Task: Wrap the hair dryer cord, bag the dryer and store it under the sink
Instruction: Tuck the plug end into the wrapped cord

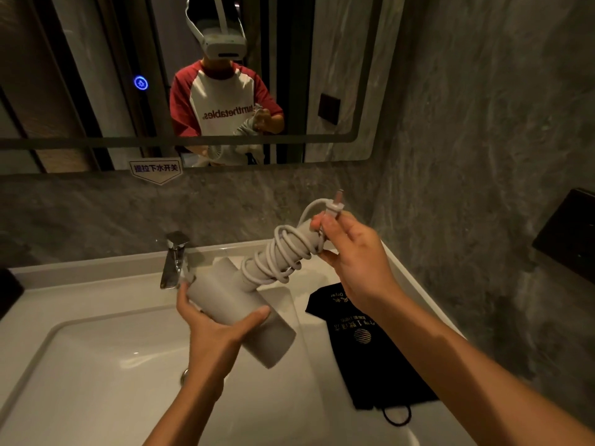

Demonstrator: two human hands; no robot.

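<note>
A light grey hair dryer [240, 312] is held over the sink. My left hand [212, 326] grips its barrel from below. Its handle points up and to the right, and the white cord [283, 252] is coiled around it in several turns. My right hand [351, 252] pinches the plug [335, 206] and the cord's end at the tip of the handle. A flat black drawstring bag [360, 336] with gold print lies on the counter to the right of the basin, under my right forearm.
A white basin [96, 365] with a chrome tap [175, 260] sits below the dryer. A wall mirror [96, 75] reflects a person wearing a headset. A black box [570, 233] hangs on the right wall. A dark object [8, 292] stands at the left edge.
</note>
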